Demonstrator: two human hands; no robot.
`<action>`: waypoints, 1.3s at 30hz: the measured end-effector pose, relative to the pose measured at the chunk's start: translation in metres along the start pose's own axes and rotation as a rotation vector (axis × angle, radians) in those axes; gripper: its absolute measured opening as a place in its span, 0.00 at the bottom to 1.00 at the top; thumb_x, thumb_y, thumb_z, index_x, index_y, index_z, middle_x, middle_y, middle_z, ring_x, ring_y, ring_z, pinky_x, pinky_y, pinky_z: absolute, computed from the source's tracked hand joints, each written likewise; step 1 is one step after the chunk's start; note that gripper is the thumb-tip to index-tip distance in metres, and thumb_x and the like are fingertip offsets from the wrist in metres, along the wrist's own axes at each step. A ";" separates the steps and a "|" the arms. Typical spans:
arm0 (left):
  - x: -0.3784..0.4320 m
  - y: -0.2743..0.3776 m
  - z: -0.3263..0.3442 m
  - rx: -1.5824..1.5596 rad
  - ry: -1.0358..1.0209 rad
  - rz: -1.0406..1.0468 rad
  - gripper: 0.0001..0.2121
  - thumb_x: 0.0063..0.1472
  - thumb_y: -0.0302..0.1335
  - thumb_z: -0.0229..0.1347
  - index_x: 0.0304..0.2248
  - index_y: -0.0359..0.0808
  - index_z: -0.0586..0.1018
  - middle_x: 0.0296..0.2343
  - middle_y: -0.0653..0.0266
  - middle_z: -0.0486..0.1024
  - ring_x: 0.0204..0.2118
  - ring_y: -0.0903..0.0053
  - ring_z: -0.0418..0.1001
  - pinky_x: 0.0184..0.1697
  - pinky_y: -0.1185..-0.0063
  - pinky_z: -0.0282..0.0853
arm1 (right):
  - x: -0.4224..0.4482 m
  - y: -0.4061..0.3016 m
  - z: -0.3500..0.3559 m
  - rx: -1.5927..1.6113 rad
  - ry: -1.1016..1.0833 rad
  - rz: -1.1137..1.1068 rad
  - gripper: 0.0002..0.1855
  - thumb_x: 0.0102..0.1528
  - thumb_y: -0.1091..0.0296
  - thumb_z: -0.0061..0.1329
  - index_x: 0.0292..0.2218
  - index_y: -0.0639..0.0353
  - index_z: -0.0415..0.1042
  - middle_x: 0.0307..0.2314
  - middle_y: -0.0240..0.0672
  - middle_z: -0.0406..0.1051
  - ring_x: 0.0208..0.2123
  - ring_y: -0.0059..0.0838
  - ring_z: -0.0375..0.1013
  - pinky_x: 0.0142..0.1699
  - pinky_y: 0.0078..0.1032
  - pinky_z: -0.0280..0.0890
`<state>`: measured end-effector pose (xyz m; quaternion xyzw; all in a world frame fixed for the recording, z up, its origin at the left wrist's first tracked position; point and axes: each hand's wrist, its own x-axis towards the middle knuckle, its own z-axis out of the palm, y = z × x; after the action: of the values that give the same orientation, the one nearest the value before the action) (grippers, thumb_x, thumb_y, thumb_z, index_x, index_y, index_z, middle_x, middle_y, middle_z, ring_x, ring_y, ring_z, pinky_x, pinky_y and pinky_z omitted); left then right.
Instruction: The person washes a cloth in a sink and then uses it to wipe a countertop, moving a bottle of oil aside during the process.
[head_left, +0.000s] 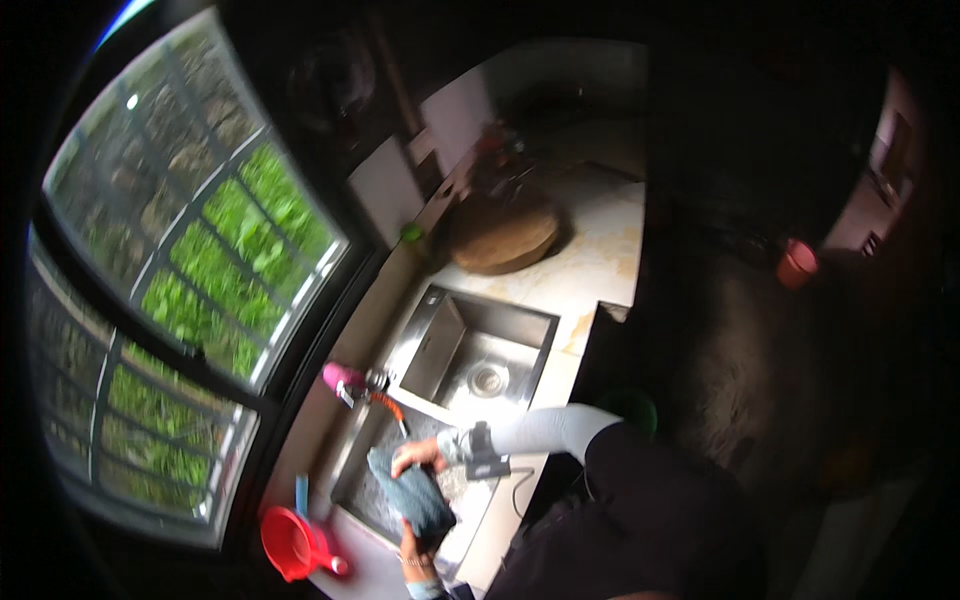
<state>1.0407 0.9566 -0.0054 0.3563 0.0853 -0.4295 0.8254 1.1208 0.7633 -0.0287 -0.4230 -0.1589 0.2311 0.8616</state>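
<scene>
A bunched grey-blue cloth (412, 491) is held between my two hands over the near basin of a steel double sink (352, 469). My right hand (420, 455) lies across its upper end, fingers bent over it. At the lower end, my left hand (411, 544) grips the edge, thumb visible and the other fingers hidden. Beside my right hand ends an orange hose (386, 405), running from the faucet (376, 379) with a pink cover (343, 375). Water or suds seem to be in this basin, though glare blurs it. A dark device (486, 466) with a cable is strapped to my right wrist.
The other basin (487, 352) has a round drain. Red plastic dippers (296, 544) stand at the counter corner by the barred window (225, 225). A large round brown lid or basket (504, 232) sits on the counter (600, 247). A red bucket (796, 264) stands across the dark room.
</scene>
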 end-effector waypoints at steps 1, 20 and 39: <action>-0.006 0.006 0.008 0.142 0.027 0.000 0.39 0.41 0.51 0.57 0.48 0.33 0.59 0.40 0.53 0.65 0.40 0.66 0.66 0.37 0.71 0.66 | 0.005 -0.005 0.003 -0.227 -0.050 -0.010 0.10 0.44 0.66 0.50 0.31 0.56 0.69 0.31 0.33 0.66 0.35 0.27 0.66 0.41 0.24 0.61; 0.083 -0.007 -0.072 1.684 0.510 0.120 0.20 0.37 0.38 0.57 0.30 0.34 0.73 0.27 0.56 0.74 0.30 0.68 0.72 0.33 0.76 0.67 | 0.049 0.075 0.003 -1.269 0.383 0.269 0.34 0.41 0.66 0.49 0.48 0.61 0.50 0.36 0.57 0.63 0.39 0.51 0.66 0.45 0.32 0.61; 0.014 0.028 0.025 -0.338 -0.312 -0.017 0.29 0.47 0.42 0.51 0.44 0.30 0.61 0.33 0.60 0.67 0.43 0.67 0.63 0.54 0.59 0.47 | 0.036 -0.009 0.003 0.710 0.009 0.307 0.39 0.49 0.35 0.33 0.51 0.57 0.52 0.49 0.47 0.54 0.52 0.53 0.49 0.55 0.47 0.44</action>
<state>1.0663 0.9419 0.0207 0.1415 0.0303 -0.4659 0.8729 1.1518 0.7797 -0.0168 -0.1182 -0.0002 0.3962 0.9105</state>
